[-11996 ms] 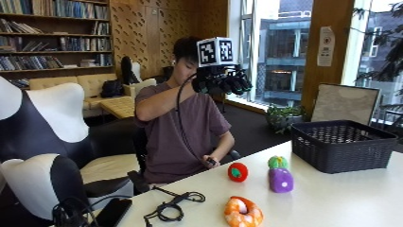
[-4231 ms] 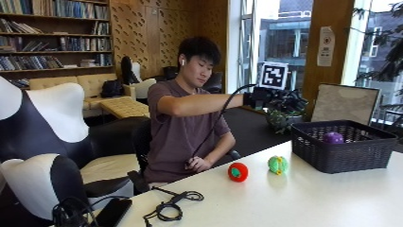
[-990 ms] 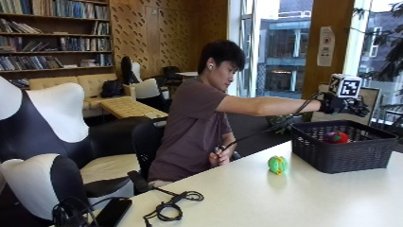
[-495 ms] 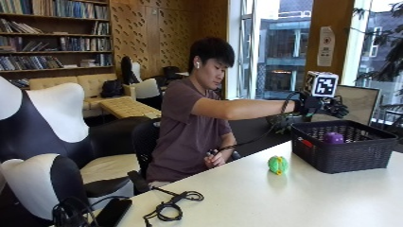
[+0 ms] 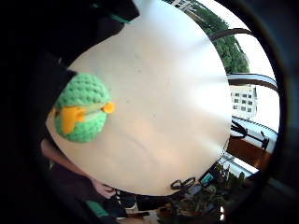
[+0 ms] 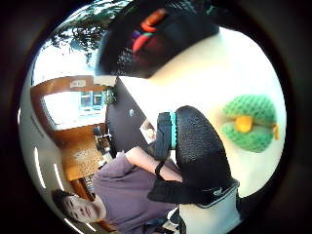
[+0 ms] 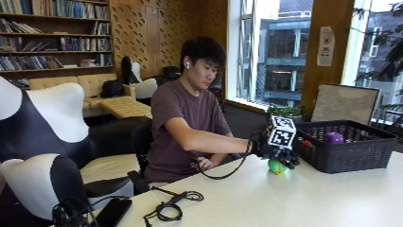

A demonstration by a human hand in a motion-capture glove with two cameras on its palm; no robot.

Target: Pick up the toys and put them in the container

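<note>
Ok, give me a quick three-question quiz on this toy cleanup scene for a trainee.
1. True or false: the green knitted toy is already inside the black basket.
2. Which of these shows inside the basket? A: a purple toy. B: a cup. C: a book.
3. Fill in: the gloved right hand is just above the green knitted toy, which lies on the ____.

Key: 1 false, it lies outside, beside the basket. 2 A. 3 table.
</note>
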